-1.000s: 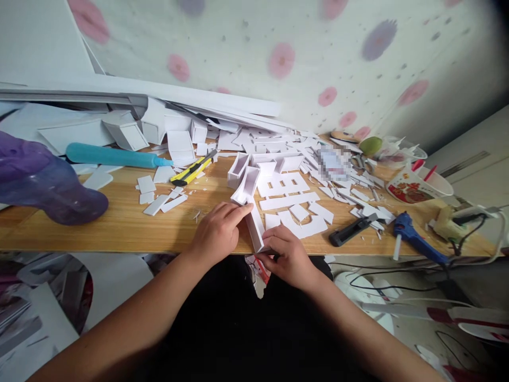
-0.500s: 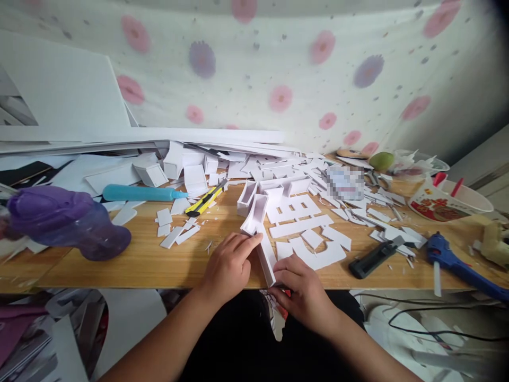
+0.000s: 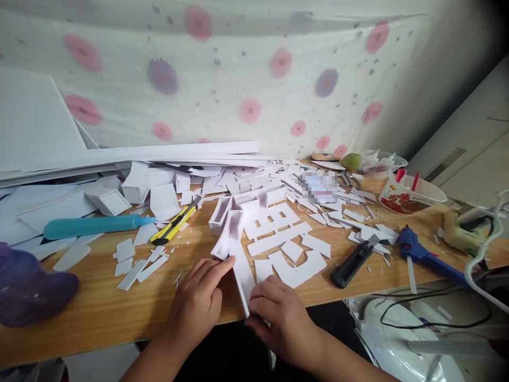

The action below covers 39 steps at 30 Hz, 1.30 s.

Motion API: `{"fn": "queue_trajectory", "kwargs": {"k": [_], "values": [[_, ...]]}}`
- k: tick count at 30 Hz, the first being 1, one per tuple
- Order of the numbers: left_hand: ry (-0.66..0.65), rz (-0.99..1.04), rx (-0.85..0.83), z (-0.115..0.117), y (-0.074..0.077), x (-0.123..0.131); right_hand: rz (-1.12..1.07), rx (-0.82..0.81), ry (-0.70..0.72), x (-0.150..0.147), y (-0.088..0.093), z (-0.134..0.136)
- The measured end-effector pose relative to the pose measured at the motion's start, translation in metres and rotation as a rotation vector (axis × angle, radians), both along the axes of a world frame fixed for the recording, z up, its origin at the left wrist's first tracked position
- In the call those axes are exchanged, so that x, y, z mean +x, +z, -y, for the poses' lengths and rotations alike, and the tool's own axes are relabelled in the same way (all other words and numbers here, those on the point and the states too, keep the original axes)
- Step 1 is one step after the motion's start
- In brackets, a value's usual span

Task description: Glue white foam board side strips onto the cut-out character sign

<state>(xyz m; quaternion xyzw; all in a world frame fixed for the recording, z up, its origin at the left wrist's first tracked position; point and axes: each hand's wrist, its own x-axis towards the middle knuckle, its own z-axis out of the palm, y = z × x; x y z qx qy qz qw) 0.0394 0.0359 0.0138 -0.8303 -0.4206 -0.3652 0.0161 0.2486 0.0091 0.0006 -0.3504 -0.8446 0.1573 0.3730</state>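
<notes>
A long white foam-board piece (image 3: 242,273) with a raised edge runs from the table's front edge toward a small open white box part (image 3: 234,225). My left hand (image 3: 199,292) lies over its left side, index finger stretched out onto the far end of the strip, thumb apart. At the near end, my right hand (image 3: 278,318) has its fingers bent around the strip and grips it. Flat white cut-outs, among them a panel with square holes (image 3: 270,220) and a curved piece (image 3: 298,268), lie to the right.
A yellow utility knife (image 3: 175,220), a teal bottle (image 3: 91,226) and a purple bottle (image 3: 32,289) are on the left. To the right lie a black utility knife (image 3: 352,265), a blue glue gun (image 3: 429,257) and a paper bowl (image 3: 413,196). White scraps cover the back.
The view has turned right and tilted up, so everything appears shifted left and slightly down. Both hands keep nearly the same places on the white strip.
</notes>
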Motion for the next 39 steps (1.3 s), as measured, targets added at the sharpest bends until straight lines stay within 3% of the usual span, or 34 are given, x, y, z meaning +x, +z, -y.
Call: {"fn": "queue_trajectory", "kwargs": {"k": [16,39], "values": [[0.009,-0.024,0.014,-0.0021,0.0019,-0.0022,0.067,0.093,-0.002,0.0014,-0.0009,-0.001],[-0.004,0.009,-0.02,0.0005,0.0018,-0.0001,0.083,0.052,0.01,0.0044,-0.0034,0.0024]]}}
